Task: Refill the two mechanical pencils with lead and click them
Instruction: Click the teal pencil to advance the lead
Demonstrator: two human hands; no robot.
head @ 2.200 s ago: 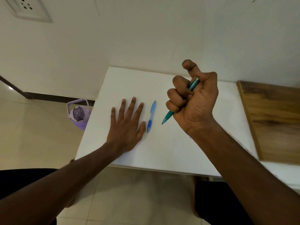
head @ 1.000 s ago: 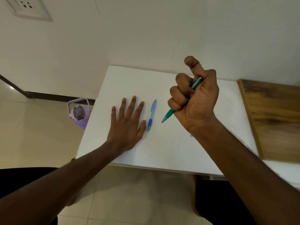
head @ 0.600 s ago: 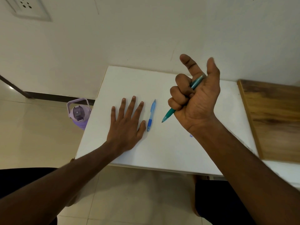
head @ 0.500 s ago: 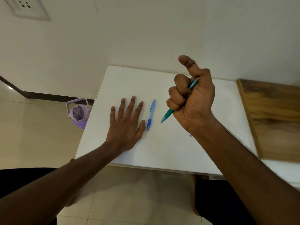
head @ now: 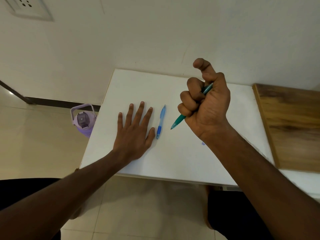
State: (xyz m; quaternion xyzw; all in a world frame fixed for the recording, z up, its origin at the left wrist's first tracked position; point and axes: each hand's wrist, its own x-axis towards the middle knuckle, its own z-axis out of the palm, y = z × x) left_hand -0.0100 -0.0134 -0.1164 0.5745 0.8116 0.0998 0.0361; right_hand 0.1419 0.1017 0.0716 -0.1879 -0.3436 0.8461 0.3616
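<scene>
Right hand raised above the white rectangular tabletop, fingers curled into a fist around the teal plastic mechanical pencil. Pencil tilted: writing tip points down and to the near left, clear of the surface; its upper end emerges by the thumb at the far right of the fist. Thumb lies over that upper end; whether it presses the cap cannot be told. Index finger crooked upward above the fist.

Left hand lies flat, palm down, on the tabletop, fingers spread and extended toward the far edge, gripping nothing.

Blue translucent plastic mechanical pencil lies on the tabletop just right of the left hand, between the two hands, roughly parallel to the left fingers, darker grip end at the near side. It sits close to the left thumb; contact cannot be told.

Small bluish mark on the tabletop beside the right wrist; unidentifiable.

Wooden board lies at the right end of the tabletop. Lilac plastic water bottle with carry handle stands on the tiled floor, left of the tabletop, near the wall.
</scene>
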